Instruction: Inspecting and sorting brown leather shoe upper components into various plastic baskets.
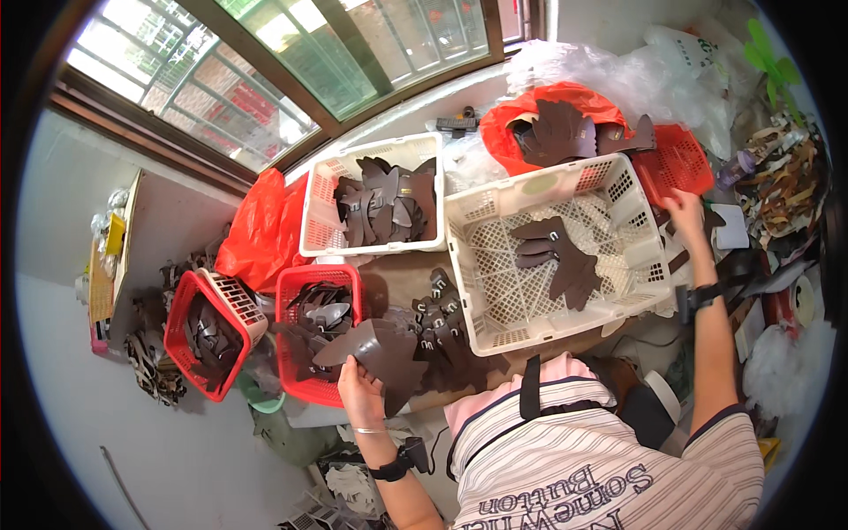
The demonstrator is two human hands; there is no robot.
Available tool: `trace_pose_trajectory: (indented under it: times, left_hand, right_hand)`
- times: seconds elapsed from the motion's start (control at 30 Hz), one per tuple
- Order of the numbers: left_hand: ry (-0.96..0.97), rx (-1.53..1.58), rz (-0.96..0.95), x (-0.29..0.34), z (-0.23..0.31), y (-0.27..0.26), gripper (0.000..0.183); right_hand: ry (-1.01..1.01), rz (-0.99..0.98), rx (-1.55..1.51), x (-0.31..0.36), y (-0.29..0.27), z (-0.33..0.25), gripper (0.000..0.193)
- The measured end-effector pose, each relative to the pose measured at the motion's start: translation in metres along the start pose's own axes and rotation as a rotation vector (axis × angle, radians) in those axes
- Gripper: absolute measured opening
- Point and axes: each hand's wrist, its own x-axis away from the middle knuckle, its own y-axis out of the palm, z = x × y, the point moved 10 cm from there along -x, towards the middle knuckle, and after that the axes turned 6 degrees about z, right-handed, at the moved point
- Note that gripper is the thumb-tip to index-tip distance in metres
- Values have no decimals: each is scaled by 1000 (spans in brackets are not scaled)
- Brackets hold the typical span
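My left hand (359, 394) is closed on a dark brown, jagged-edged piece of leather-like material (382, 352), held above a red basket (281, 300) of similar cut pieces. Beside it, more brown pieces with metal buckles (437, 322) lie heaped on the table. At the far right, my right hand (685, 216) has its fingers bent at the near edge of a small red basket (678, 161), seemingly gripping the rim. Between my arms stands a large white basket (503, 338) with a few brown buckled pieces (572, 263) in it.
Another white basket (311, 208) full of brown pieces stands near the window (353, 71). Red plastic bags (265, 230) lie left of it. A second red basket (175, 340) sits at the far left. Scraps (782, 190) and clear plastic (601, 66) crowd the right side.
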Motion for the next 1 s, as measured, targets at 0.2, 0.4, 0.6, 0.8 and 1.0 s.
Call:
trace_pose_trajectory:
  times: [0.2, 0.4, 0.6, 0.8, 1.0]
  left_hand:
    - [71, 19, 10, 3, -14, -30, 11]
    - [92, -15, 41, 28, -20, -49, 6]
    - [39, 63, 133, 46, -12, -51, 10]
    - [12, 74, 16, 24, -16, -35, 9]
    - [187, -111, -193, 65, 20, 41, 21]
  right_hand:
    - [-447, -760, -720, 201, 127, -377, 20]
    - [-511, -1118, 81, 338, 289, -431, 20]
    - [-326, -719, 99, 324, 321, -397, 31]
    - [-104, -1109, -741, 302, 224, -439, 34]
    - [65, -1451, -1238, 276, 6, -476, 21]
